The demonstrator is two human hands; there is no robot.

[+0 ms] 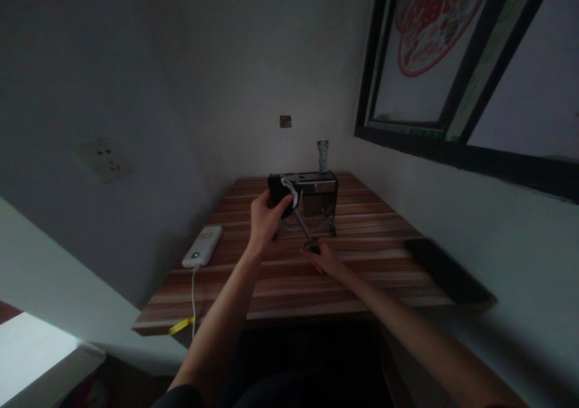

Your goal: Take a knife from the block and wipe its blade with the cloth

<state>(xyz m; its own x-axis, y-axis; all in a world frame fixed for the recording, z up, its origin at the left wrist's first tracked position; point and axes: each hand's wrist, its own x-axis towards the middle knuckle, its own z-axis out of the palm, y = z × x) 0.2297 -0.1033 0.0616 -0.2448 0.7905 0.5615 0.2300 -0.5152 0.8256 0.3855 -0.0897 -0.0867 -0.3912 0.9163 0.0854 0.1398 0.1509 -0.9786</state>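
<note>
My left hand (266, 220) is closed around a dark, rounded piece (277, 188), with its thumb pressed on a folded white strip (291, 192) at the side. From that piece a thin metal rod (302, 224) slants down to the right. My right hand (329, 260) grips the rod's lower end, where a black handle (312, 246) shows between the fingers. Dim light hides the exact kind of this rod-shaped tool. Just behind both hands stands a metal box with a black frame (319, 186), partly covered by them.
A silver cylinder (322, 156) stands on the box. On the striped wooden table (362, 275) lie a white power bank (203, 246) with a cable (193, 299) at left and a flat black object (447, 269) at right. Walls border the table; a framed window (420, 131) is at right.
</note>
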